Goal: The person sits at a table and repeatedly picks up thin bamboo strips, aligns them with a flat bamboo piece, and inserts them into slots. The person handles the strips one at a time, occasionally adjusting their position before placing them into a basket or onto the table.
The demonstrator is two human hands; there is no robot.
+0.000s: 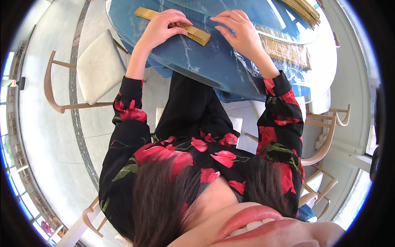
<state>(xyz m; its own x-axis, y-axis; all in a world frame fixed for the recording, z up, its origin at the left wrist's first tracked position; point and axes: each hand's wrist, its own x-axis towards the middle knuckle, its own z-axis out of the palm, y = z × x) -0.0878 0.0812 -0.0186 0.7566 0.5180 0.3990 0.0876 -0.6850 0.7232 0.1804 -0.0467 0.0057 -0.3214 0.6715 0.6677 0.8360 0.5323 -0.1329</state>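
Tan strip [199, 36] on worktop [173, 51], left of wrapped bundle [286, 51]. Likely handling step: left hand [163, 27] over strip, hold unclear; right hand [242, 32] left of bundle, fingers parted, empty. Next move probably needs steady grip.

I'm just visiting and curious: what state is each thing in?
Left hand: curled over the tan strip; grip unclear.
Right hand: open, fingers bent, apart from the strip.
Tan strip: lying on the table, partly hidden.
Clear plastic: crumpled, near the right hand.
Tan stack: layered, at the table's far right.
Blue tablecloth: hanging past the table's edge.
Left chair: upright.
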